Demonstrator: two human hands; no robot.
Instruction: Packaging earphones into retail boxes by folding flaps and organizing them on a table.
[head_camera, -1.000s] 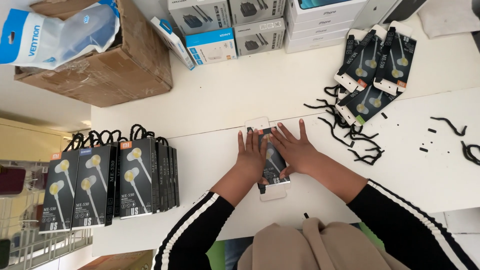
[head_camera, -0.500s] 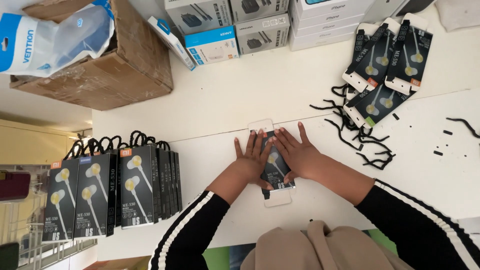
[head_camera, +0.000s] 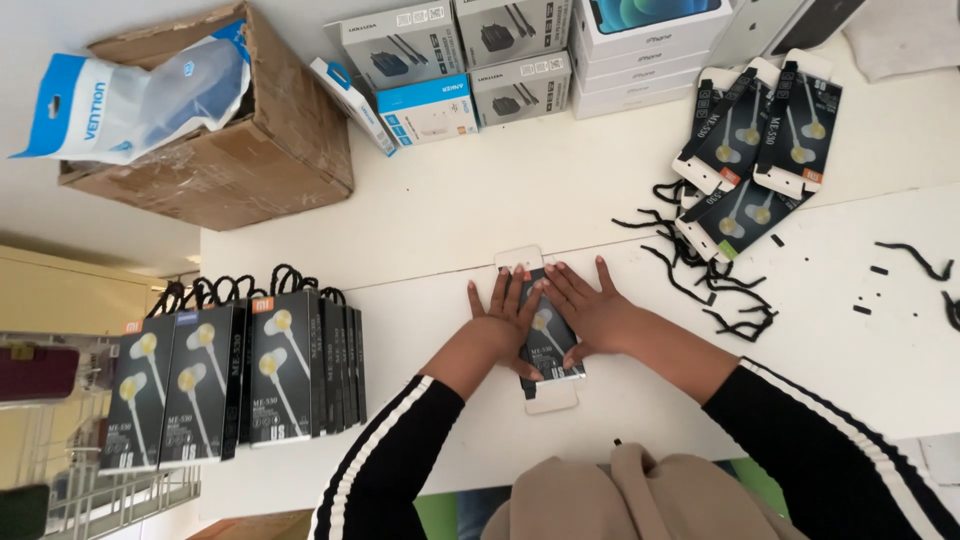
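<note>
A slim black earphone package (head_camera: 547, 345) with white card ends lies flat on the white table (head_camera: 450, 230) in front of me. My left hand (head_camera: 503, 315) presses flat on its left side, fingers spread. On the package's right side rests my right hand (head_camera: 592, 312), also flat with fingers apart. Both palms cover most of the pack; only its middle strip and two ends show.
A row of matching earphone packs (head_camera: 240, 375) with black loops stands at the left. More packs (head_camera: 760, 140) and loose black ties (head_camera: 700, 270) lie at the right. A cardboard box (head_camera: 250, 150) holding a blue-white pouch and several stacked product boxes (head_camera: 500, 60) sit at the far edge.
The view has shifted slightly; my hands stay pressed on the package in the same pose.
</note>
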